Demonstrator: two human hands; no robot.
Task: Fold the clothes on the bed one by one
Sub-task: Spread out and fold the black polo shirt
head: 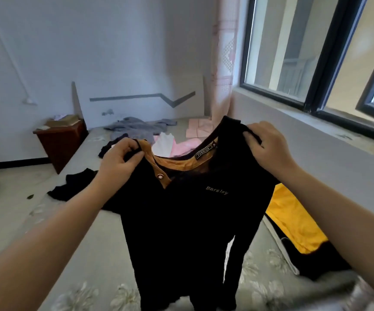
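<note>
Black shirt (188, 221) hanging, shoulders pinched by left hand (120, 157), right hand (269, 145)

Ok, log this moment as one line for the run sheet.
stage: shirt lifted, not yet folded | left hand: grips black shirt at shoulder | right hand: grips other shoulder | bed: more clothes waiting

A bedroom in a home: a bed (96, 254) with a pale floral cover fills the floor, its headboard (136, 104) against the white wall. Loose clothes (136, 127) lie near the bed's far edge. A dark wooden nightstand (60, 142) stands beside the bed's far left corner, and a curtain (223, 59) hangs by the window (311, 48).
</note>
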